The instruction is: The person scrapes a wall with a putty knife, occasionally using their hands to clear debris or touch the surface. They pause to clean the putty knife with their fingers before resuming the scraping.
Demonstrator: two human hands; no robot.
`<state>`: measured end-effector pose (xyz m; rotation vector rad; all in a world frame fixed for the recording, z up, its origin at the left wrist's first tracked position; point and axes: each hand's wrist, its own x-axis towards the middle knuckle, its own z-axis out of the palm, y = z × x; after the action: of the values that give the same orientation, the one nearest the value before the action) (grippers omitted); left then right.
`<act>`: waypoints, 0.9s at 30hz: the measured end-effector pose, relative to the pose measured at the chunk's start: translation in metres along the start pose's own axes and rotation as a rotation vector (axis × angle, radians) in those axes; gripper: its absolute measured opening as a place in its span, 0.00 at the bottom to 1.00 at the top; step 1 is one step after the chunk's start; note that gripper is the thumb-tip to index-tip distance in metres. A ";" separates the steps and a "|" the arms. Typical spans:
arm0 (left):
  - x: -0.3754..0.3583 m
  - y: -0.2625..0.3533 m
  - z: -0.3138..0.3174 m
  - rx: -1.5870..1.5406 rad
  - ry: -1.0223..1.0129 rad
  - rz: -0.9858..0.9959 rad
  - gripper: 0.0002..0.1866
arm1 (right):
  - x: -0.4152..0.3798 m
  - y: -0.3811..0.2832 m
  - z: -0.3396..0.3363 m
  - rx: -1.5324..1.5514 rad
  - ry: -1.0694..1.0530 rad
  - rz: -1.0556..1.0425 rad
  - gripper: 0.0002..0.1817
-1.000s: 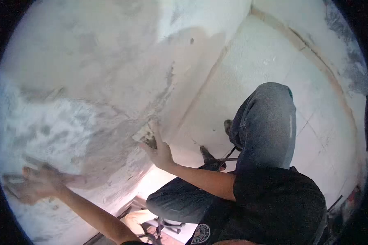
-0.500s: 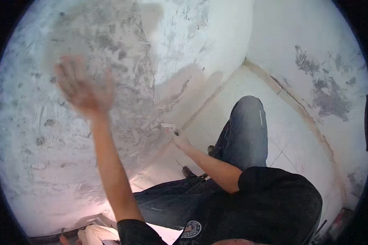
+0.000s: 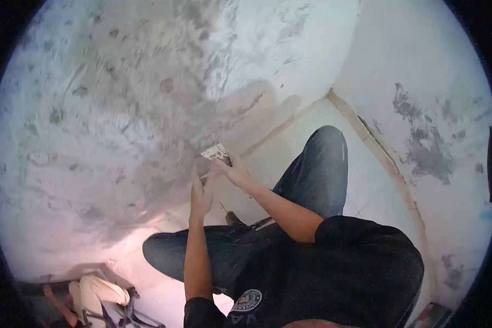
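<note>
My right hand (image 3: 232,170) is closed round a small flat, light-coloured piece with dark marks (image 3: 216,152), which looks like a scraper blade or sanding piece. Just to its left, my left hand (image 3: 202,192) is raised, with its fingers partly spread near the other hand's fingertips; nothing shows in it. Both hands are in front of the patchy grey and white wall (image 3: 120,136), above my bent legs (image 3: 325,164).
A second wall with grey patches (image 3: 429,150) meets the first at a corner on the right. Pale floor tiles (image 3: 366,202) lie below. At the lower left, another person in light trousers (image 3: 95,295) sits by a dark chair frame (image 3: 131,314).
My left hand has come down from the upper wall to beside my right hand. The flat piece now shows more of its face. My left knee has come into view, and the camera view has shifted.
</note>
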<state>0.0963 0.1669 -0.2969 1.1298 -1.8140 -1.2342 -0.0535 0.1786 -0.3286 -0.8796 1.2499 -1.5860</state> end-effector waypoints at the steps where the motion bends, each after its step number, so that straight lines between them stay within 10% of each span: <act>1: -0.003 0.003 -0.003 -0.008 0.018 -0.020 0.37 | -0.006 -0.007 0.005 0.009 -0.040 -0.053 0.27; 8: 0.001 -0.011 -0.006 -0.728 0.026 -0.394 0.29 | -0.033 0.023 0.025 -0.326 -0.145 -0.204 0.25; 11: 0.001 -0.036 -0.009 -0.911 0.051 -0.350 0.27 | -0.024 0.017 0.017 -0.445 -0.335 0.106 0.22; 19: 0.005 -0.031 -0.015 -1.231 0.218 -0.324 0.30 | -0.022 -0.010 0.007 -0.824 0.050 -0.375 0.29; 27: -0.004 0.008 0.010 -1.506 0.139 -0.445 0.45 | -0.047 -0.023 0.031 -0.923 -0.486 -0.611 0.34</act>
<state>0.0866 0.1759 -0.2930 0.6096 -0.1524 -2.0591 -0.0140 0.2140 -0.2993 -2.2460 1.4070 -1.0275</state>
